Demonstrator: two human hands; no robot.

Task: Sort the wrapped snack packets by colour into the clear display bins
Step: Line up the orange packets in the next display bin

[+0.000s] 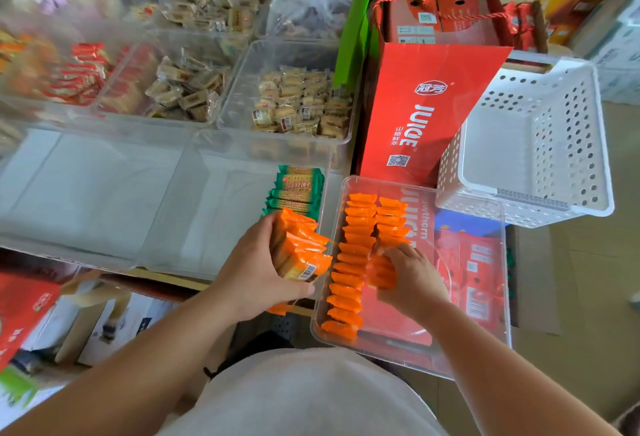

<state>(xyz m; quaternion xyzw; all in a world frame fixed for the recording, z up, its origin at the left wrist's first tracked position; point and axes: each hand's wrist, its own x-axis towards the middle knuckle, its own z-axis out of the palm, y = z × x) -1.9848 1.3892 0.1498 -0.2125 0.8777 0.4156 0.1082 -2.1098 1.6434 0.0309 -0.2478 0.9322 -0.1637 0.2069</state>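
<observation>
Just right of centre, the clear bin (506,280) has its right half free (a red carton (479,262) shows through). The left hand (256,273) grips stacked orange packets (298,252) beside its left rim. The right hand (415,283) curls onto the second row (384,273) inside, perhaps pinching it.

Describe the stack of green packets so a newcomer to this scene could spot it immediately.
Find the tall red juice carton at centre. Left of its base sits a clear bin; the green packets are stacked in its far right corner, just beyond the orange bundle gripped by the left hand. They are the only green wrappers; nearby ones are orange or tan.
</observation>
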